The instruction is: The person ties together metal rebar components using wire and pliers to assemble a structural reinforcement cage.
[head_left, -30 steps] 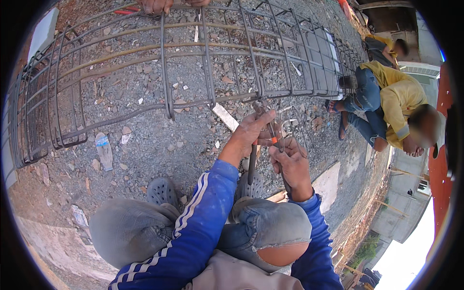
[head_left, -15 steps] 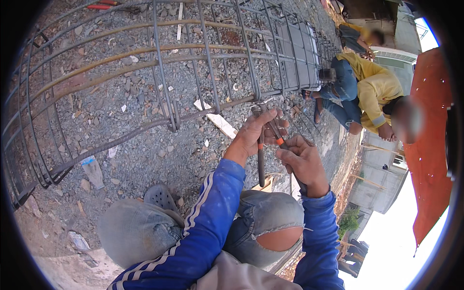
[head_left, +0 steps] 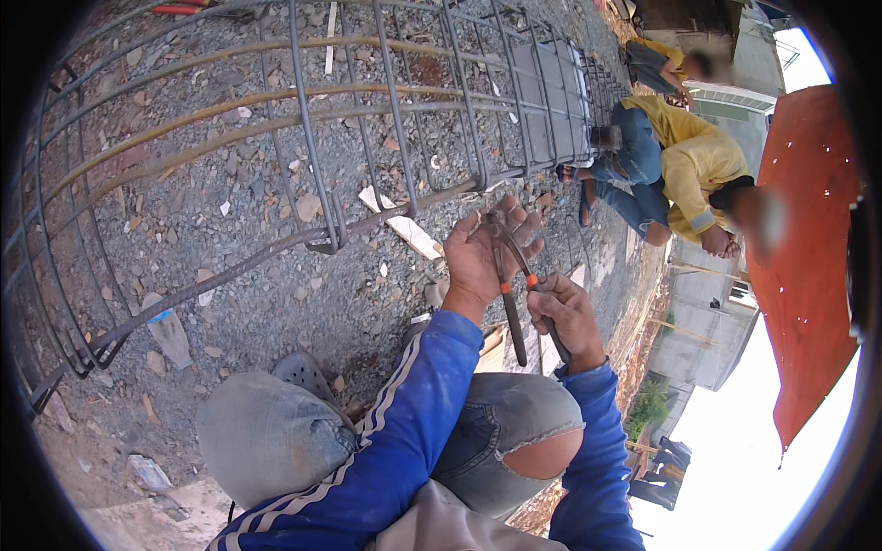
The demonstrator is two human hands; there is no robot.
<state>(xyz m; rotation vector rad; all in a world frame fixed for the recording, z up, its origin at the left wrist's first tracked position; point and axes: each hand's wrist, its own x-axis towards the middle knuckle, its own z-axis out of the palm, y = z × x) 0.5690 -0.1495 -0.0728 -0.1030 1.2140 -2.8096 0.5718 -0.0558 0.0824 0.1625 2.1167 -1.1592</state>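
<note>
My right hand [head_left: 566,317] is closed round one handle of a pair of pincers [head_left: 513,317] with dark grips and orange collars. The other handle hangs free, spread away from the held one. The metal head of the pincers lies over the palm of my left hand [head_left: 480,253], which faces up with its fingers apart. Whether thin wire also lies in that palm is too small to tell. Just beyond my left fingertips runs the near bar of a rebar cage [head_left: 367,223], made of long bars and bent stirrups.
Gravel [head_left: 257,211] with stone chips and a pale wood strip [head_left: 401,223] lies under the cage. A grey sheet [head_left: 549,96] sits at its far end. A person in yellow [head_left: 703,151] squats at right, another person [head_left: 657,66] behind. An orange-red tarp [head_left: 804,230] hangs beyond.
My left hand has turned palm up and its fingers have spread from the pincers' head. Both hands have come slightly away from the cage bar, and the pincers have tilted.
</note>
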